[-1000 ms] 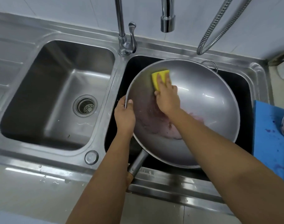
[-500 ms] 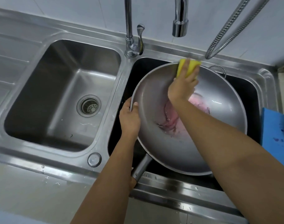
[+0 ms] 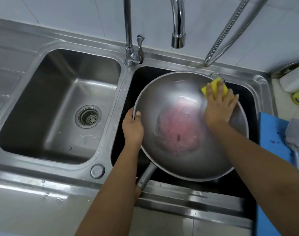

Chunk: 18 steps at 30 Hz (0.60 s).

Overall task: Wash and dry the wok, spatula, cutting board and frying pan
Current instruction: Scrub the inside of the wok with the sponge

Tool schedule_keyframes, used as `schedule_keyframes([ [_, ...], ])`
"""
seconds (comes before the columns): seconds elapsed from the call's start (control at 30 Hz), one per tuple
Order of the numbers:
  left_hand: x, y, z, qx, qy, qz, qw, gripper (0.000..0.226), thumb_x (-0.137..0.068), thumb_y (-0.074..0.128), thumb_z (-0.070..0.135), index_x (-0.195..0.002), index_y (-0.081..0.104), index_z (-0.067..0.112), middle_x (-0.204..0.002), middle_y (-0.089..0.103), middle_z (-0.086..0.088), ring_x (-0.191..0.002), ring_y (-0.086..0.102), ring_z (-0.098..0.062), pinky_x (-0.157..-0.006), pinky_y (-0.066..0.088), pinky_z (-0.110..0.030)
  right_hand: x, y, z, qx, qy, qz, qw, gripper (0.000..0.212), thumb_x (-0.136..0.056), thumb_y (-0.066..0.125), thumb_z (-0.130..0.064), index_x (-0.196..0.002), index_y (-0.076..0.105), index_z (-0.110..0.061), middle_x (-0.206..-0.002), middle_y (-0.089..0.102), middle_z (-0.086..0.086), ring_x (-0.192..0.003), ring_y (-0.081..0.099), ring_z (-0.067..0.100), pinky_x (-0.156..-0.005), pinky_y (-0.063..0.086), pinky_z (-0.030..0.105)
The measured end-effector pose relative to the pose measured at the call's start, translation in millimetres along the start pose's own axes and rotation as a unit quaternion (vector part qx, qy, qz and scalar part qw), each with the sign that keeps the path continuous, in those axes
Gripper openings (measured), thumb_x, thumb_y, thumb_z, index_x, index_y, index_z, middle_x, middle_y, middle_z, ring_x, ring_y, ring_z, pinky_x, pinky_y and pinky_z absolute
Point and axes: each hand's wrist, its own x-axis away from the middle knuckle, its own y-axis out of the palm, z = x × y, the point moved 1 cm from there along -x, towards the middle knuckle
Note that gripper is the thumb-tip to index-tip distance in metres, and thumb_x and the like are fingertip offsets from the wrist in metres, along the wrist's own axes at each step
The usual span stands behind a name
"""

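A large steel wok [image 3: 182, 160] sits tilted in the right basin of the sink, with a pinkish film of water pooled in its bottom. Its long handle [image 3: 145, 178] points toward me over the sink's front edge. My left hand [image 3: 132, 126] grips the wok's left rim, thumb inside. My right hand [image 3: 218, 106] presses a yellow sponge [image 3: 213, 87] flat against the wok's upper right inner wall, near its small loop handle. A blue cutting board [image 3: 274, 143] lies on the counter to the right, partly cut off by the frame.
The left basin [image 3: 48, 103] holds only its drain strainer. A tap [image 3: 178, 38] hangs above the wok with no water running, and a metal hose [image 3: 230, 33] runs down at the right. A white container [image 3: 293, 80] and a grey item [image 3: 295, 133] sit on the right counter.
My right hand has swept the sponge along the wok's upper inner wall from left to right. My left hand has kept its grip on the left rim.
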Motion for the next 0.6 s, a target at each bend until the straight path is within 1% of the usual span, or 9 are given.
schedule_keyframes([
  [0.07,0.7,-0.2,1.4,0.006,0.000,0.001,1.000,0.029,-0.101,0.046,0.018,-0.126,0.060,0.014,-0.110,0.066,0.002,-0.098,0.064,-0.010,-0.086,0.053,-0.022,26.5,0.7,4.6,0.007,0.039,-0.061,0.997,0.067,-0.096,0.040,-0.010,-0.155,0.016,-0.031,-0.164,0.003,0.009,-0.141,0.016,0.049,-0.114,0.002,0.063],
  [0.13,1.3,-0.2,3.2,0.002,-0.002,0.002,1.000,0.027,-0.101,0.046,0.018,-0.123,0.062,0.013,-0.104,0.066,0.004,-0.094,0.063,-0.008,-0.078,0.051,-0.016,57.3,-2.2,-1.4,0.008,0.041,-0.125,0.991,0.063,-0.099,0.036,-0.017,-0.156,0.012,-0.031,-0.163,0.003,0.011,-0.140,0.020,0.047,-0.114,0.012,0.060],
  [0.23,3.1,0.0,5.2,0.008,-0.009,-0.004,1.000,0.024,-0.102,0.045,0.018,-0.120,0.061,0.016,-0.096,0.064,0.010,-0.088,0.061,-0.003,-0.070,0.047,-0.014,102.3,-14.8,-15.1,-0.034,-0.015,-0.227,0.973,0.065,-0.099,0.041,-0.032,-0.154,0.009,-0.035,-0.162,0.003,0.013,-0.136,0.027,0.044,-0.109,0.027,0.051],
  [0.3,3.6,0.2,4.4,0.013,-0.009,-0.004,1.000,0.024,-0.102,0.045,0.019,-0.120,0.061,0.019,-0.095,0.063,0.011,-0.089,0.061,-0.004,-0.070,0.045,-0.014,126.5,-25.4,-22.2,-0.070,-0.067,-0.291,0.952,0.060,-0.100,0.040,-0.042,-0.153,0.012,-0.039,-0.162,0.005,0.010,-0.134,0.028,0.042,-0.108,0.030,0.048],
  [0.37,3.0,0.0,3.0,0.014,-0.008,-0.005,1.000,0.025,-0.102,0.045,0.019,-0.122,0.060,0.017,-0.099,0.064,0.007,-0.090,0.062,-0.007,-0.072,0.047,-0.017,145.4,-34.3,-21.6,-0.090,-0.112,-0.331,0.933,0.055,-0.100,0.038,-0.048,-0.151,0.017,-0.046,-0.163,0.008,0.002,-0.134,0.028,0.039,-0.110,0.028,0.045],
  [0.43,1.1,0.5,2.2,0.012,-0.002,-0.004,1.000,0.028,-0.102,0.046,0.018,-0.125,0.060,0.013,-0.104,0.065,0.001,-0.091,0.062,-0.011,-0.075,0.048,-0.019,151.7,-43.2,-7.2,-0.078,-0.134,-0.349,0.924,0.052,-0.099,0.040,-0.050,-0.148,0.022,-0.051,-0.162,0.013,-0.004,-0.134,0.029,0.035,-0.111,0.028,0.042],
  [0.47,0.2,0.8,1.6,0.011,-0.001,-0.003,1.000,0.029,-0.101,0.046,0.017,-0.126,0.059,0.012,-0.106,0.064,-0.002,-0.093,0.062,-0.013,-0.077,0.049,-0.020,149.6,-46.5,4.7,-0.059,-0.134,-0.347,0.926,0.051,-0.098,0.041,-0.048,-0.146,0.025,-0.053,-0.161,0.016,-0.005,-0.134,0.030,0.035,-0.111,0.027,0.042],
  [0.53,0.0,1.2,1.1,0.007,0.005,-0.006,1.000,0.029,-0.102,0.045,0.016,-0.126,0.059,0.010,-0.108,0.064,-0.004,-0.094,0.061,-0.017,-0.077,0.048,-0.018,138.4,-52.2,32.0,0.008,-0.118,-0.311,0.943,0.049,-0.097,0.042,-0.041,-0.144,0.030,-0.053,-0.160,0.017,-0.002,-0.134,0.029,0.035,-0.110,0.024,0.043],
  [0.6,0.5,0.8,1.1,-0.004,0.012,-0.007,1.000,0.028,-0.102,0.045,0.016,-0.125,0.059,0.010,-0.107,0.063,-0.003,-0.092,0.059,-0.014,-0.069,0.045,-0.012,127.1,-57.4,53.6,0.097,-0.074,-0.250,0.961,0.051,-0.095,0.044,-0.032,-0.143,0.035,-0.044,-0.160,0.016,0.005,-0.134,0.026,0.036,-0.109,0.023,0.046],
])
